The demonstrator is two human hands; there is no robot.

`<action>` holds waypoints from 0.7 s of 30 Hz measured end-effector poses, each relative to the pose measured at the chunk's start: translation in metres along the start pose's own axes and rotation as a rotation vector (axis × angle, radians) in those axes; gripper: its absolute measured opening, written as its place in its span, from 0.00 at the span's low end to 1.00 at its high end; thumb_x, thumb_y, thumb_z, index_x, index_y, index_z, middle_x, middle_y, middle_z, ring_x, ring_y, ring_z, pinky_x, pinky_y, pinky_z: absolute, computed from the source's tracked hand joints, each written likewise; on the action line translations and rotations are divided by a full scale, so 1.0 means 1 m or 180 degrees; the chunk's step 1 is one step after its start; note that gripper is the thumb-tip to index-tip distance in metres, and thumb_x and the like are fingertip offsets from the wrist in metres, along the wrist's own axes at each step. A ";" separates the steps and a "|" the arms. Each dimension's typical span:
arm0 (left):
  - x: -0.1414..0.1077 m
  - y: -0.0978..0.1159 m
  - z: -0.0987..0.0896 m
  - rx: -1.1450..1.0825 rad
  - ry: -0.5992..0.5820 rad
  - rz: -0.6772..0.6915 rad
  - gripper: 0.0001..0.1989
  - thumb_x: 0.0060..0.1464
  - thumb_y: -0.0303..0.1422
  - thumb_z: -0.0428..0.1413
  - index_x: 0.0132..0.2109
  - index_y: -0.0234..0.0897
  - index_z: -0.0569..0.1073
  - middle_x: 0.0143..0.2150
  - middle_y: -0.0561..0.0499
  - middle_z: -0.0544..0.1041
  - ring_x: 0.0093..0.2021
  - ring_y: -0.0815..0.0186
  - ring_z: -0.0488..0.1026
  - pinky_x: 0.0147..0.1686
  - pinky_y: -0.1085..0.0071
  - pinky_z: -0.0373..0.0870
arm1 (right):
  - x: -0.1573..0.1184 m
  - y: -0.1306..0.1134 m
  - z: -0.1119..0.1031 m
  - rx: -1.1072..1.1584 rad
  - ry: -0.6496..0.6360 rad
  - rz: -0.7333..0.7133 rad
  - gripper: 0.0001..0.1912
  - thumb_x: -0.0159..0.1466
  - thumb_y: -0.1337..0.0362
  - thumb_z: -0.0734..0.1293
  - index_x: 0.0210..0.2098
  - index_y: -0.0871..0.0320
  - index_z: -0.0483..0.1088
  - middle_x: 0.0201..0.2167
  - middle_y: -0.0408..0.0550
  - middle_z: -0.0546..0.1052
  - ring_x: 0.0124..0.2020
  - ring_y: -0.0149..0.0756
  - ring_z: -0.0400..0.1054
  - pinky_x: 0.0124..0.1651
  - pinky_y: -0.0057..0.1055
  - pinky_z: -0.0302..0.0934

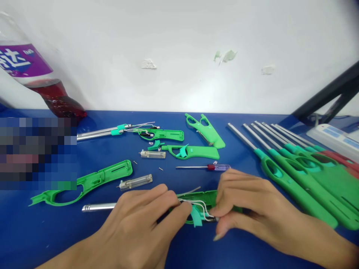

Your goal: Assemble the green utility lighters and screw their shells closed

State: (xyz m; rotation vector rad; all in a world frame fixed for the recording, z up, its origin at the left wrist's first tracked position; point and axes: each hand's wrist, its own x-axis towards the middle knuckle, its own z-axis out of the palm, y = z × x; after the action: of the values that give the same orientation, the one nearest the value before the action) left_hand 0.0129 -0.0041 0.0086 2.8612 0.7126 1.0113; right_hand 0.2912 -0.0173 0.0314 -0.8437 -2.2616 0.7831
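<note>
My left hand (140, 220) is closed over the front of an opened gas lighter, with its silver tube (98, 207) sticking out to the left. Thin white wires (200, 203) loop from under those fingers toward my right hand (249, 205). There, thumb and fingers pinch a small dark piezo igniter at the wire ends, mostly hidden by the fingertips. Beneath both hands lies the lighter's green half shell (206, 195), partly covered. A teal trigger (196, 216) shows between the hands. Just behind the right hand is a screwdriver (195, 167) with a purple and red handle.
Beyond my hands lie a green half shell (103, 175), clear fuel tanks (136, 182), small screws (160, 169), and more opened lighter parts (196, 152). Several assembled lighters (297, 186) line the right. A drink bottle (53, 93) stands back left, a white power strip (336, 138) far right.
</note>
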 end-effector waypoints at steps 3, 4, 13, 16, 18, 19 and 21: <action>-0.002 -0.001 0.002 -0.0009 0.0009 0.0001 0.15 0.63 0.18 0.53 0.52 0.37 0.76 0.35 0.53 0.82 0.28 0.62 0.78 0.22 0.61 0.64 | -0.002 -0.001 -0.002 -0.0294 -0.0075 -0.0083 0.08 0.78 0.59 0.71 0.41 0.51 0.79 0.35 0.33 0.82 0.37 0.27 0.75 0.56 0.28 0.61; -0.003 -0.001 0.002 -0.0032 0.0019 0.0002 0.15 0.64 0.18 0.53 0.51 0.37 0.76 0.34 0.53 0.81 0.28 0.62 0.78 0.22 0.61 0.64 | -0.003 -0.001 -0.002 -0.0381 -0.0081 -0.0112 0.08 0.79 0.59 0.70 0.42 0.51 0.79 0.35 0.34 0.81 0.37 0.27 0.75 0.56 0.29 0.61; -0.003 -0.003 0.003 -0.0142 0.0047 -0.0016 0.14 0.68 0.18 0.52 0.53 0.38 0.77 0.35 0.54 0.81 0.29 0.64 0.76 0.24 0.63 0.66 | -0.001 -0.001 -0.002 -0.0245 -0.0067 -0.0046 0.08 0.77 0.58 0.72 0.41 0.51 0.78 0.34 0.33 0.81 0.37 0.26 0.75 0.54 0.28 0.61; -0.002 -0.007 0.003 -0.0105 -0.0003 -0.0036 0.16 0.67 0.16 0.52 0.52 0.39 0.77 0.37 0.54 0.82 0.30 0.64 0.77 0.25 0.64 0.66 | 0.000 0.001 -0.001 -0.0257 -0.0067 -0.0044 0.08 0.75 0.58 0.74 0.41 0.53 0.76 0.35 0.34 0.80 0.37 0.26 0.74 0.51 0.29 0.61; -0.001 -0.009 0.003 -0.0084 -0.0050 -0.0068 0.17 0.67 0.16 0.53 0.52 0.39 0.77 0.39 0.54 0.83 0.32 0.64 0.77 0.28 0.64 0.68 | 0.001 0.002 0.000 -0.0391 -0.0069 -0.0040 0.08 0.74 0.57 0.75 0.42 0.53 0.76 0.36 0.35 0.80 0.38 0.28 0.74 0.50 0.31 0.61; -0.001 -0.010 0.004 -0.0080 -0.0072 -0.0090 0.17 0.67 0.16 0.53 0.53 0.39 0.78 0.40 0.54 0.83 0.33 0.64 0.77 0.29 0.64 0.69 | 0.001 0.003 0.000 -0.0504 -0.0068 -0.0027 0.08 0.75 0.57 0.75 0.42 0.52 0.76 0.38 0.36 0.80 0.39 0.29 0.74 0.50 0.32 0.61; -0.002 -0.011 0.005 -0.0069 -0.0108 -0.0118 0.17 0.67 0.16 0.54 0.54 0.39 0.78 0.42 0.53 0.83 0.34 0.63 0.77 0.33 0.64 0.72 | 0.001 0.005 0.000 -0.0742 -0.0062 -0.0012 0.08 0.76 0.56 0.73 0.42 0.52 0.77 0.40 0.37 0.80 0.41 0.31 0.74 0.49 0.33 0.61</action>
State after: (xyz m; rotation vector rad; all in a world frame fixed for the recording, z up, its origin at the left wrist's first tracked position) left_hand 0.0094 0.0054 0.0017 2.8285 0.7446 0.9574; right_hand 0.2923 -0.0140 0.0283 -0.9399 -2.4027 0.5338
